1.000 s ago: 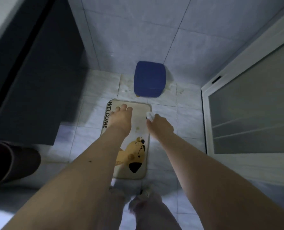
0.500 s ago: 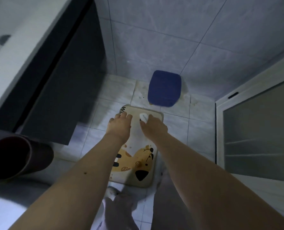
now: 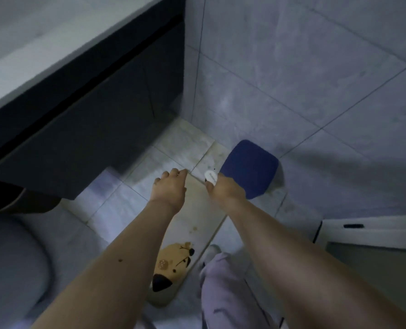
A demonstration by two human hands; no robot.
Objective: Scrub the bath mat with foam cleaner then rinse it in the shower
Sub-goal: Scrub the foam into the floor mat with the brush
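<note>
Dim bluish light fills a bathroom corner. Large grey wall tiles (image 3: 304, 74) rise behind a blue stool (image 3: 249, 168) standing on the pale tiled floor (image 3: 116, 205). Left of the stool stands a dark vanity cabinet (image 3: 83, 129) under a pale countertop (image 3: 55, 43); right of it, a white-framed door (image 3: 372, 226).

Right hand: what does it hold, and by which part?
The right hand grips a small white object by its lower end; its top sticks out above the fingers.
</note>
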